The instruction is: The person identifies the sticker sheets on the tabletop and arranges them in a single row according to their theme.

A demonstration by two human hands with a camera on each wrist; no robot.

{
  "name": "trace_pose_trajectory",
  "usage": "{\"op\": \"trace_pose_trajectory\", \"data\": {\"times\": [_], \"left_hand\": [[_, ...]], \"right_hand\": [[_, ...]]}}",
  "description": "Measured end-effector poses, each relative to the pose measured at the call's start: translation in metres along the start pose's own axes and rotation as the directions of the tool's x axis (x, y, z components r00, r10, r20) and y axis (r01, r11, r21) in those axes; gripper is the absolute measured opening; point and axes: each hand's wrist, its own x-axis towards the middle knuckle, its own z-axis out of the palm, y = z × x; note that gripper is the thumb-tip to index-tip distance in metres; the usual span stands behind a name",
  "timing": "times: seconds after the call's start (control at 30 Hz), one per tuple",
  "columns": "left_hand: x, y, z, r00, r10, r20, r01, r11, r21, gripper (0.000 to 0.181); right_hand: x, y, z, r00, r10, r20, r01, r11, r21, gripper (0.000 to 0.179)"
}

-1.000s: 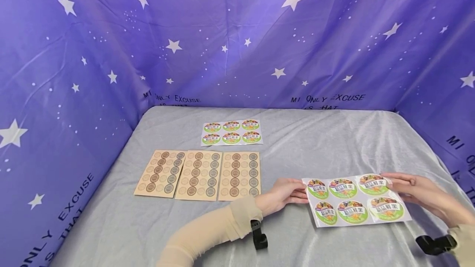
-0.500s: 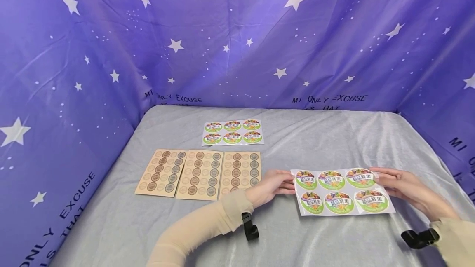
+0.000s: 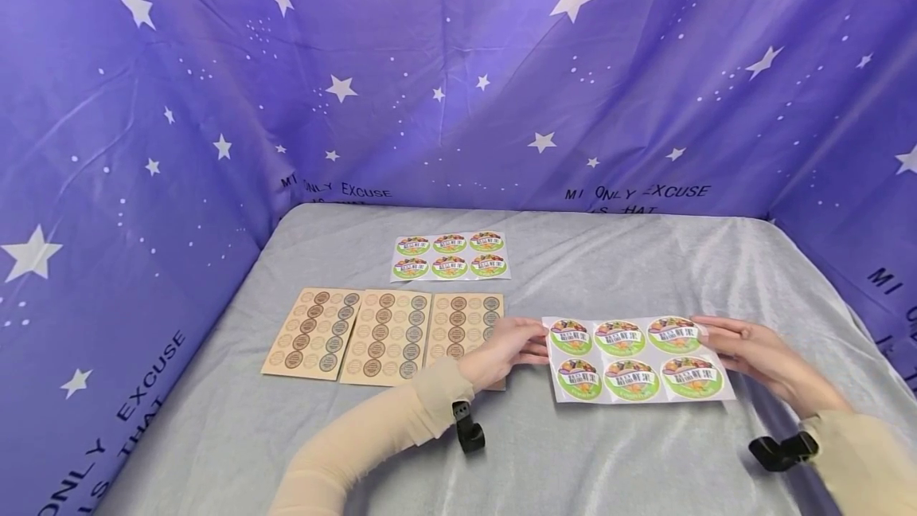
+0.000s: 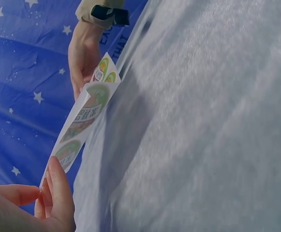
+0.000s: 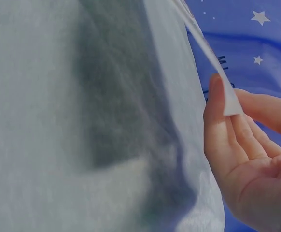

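Note:
Between both hands, a white sticker sheet (image 3: 598, 357) with several round green fruit labels is held up over the grey cloth. My left hand (image 3: 501, 350) pinches its left edge, thumb on one side and fingers on the other, as the left wrist view shows at the sheet's edge (image 4: 67, 157). My right hand (image 3: 759, 361) pinches the right edge; in the right wrist view the sheet's corner (image 5: 232, 107) comes out between thumb and fingers of that hand (image 5: 251, 159). In the left wrist view the sheet bends slightly along its length, and its shadow falls on the cloth.
Three tan sheets of small round seals lie side by side: left (image 3: 310, 334), middle (image 3: 385, 338) and right (image 3: 464, 309), the last partly behind my left hand. Beyond them lies another fruit sticker sheet (image 3: 450, 256). Purple star-printed curtains (image 3: 458, 62) enclose the grey-covered table (image 3: 645, 261).
Both hands have carried the fruit sticker sheet leftward and slightly away from me, toward the tan sheets. Their pinch on it stays the same. The sheets lying on the table have not moved.

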Motion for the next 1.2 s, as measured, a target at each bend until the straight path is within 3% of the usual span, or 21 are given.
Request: {"op": "trace_pose_trajectory", "data": {"times": [0.3, 0.43, 0.67, 0.9, 1.2], "left_hand": [[0.001, 0.007, -0.013, 0.999, 0.005, -0.036, -0.004, 0.999, 0.036, 0.020], [0.001, 0.010, -0.019, 0.999, 0.011, -0.045, -0.008, 0.998, 0.067, 0.021], [-0.004, 0.019, -0.029, 0.999, 0.014, -0.041, -0.009, 0.993, 0.120, 0.021], [0.005, 0.020, -0.036, 0.998, 0.002, -0.059, 0.006, 0.991, 0.135, 0.026], [0.007, 0.022, -0.043, 0.996, 0.002, -0.094, 0.013, 0.988, 0.157, 0.020]], "right_hand": [[0.011, 0.002, 0.011, 1.000, -0.016, -0.009, 0.017, 0.999, 0.046, 0.037], [0.015, 0.001, 0.016, 1.000, -0.006, -0.013, 0.006, 0.999, 0.035, 0.036], [0.020, -0.001, 0.026, 0.998, 0.016, -0.067, -0.021, 0.997, -0.071, 0.028], [0.028, -0.003, 0.034, 0.996, 0.027, -0.085, -0.033, 0.997, -0.071, 0.027], [0.034, -0.001, 0.039, 0.994, 0.044, -0.098, -0.050, 0.997, -0.054, 0.028]]}}
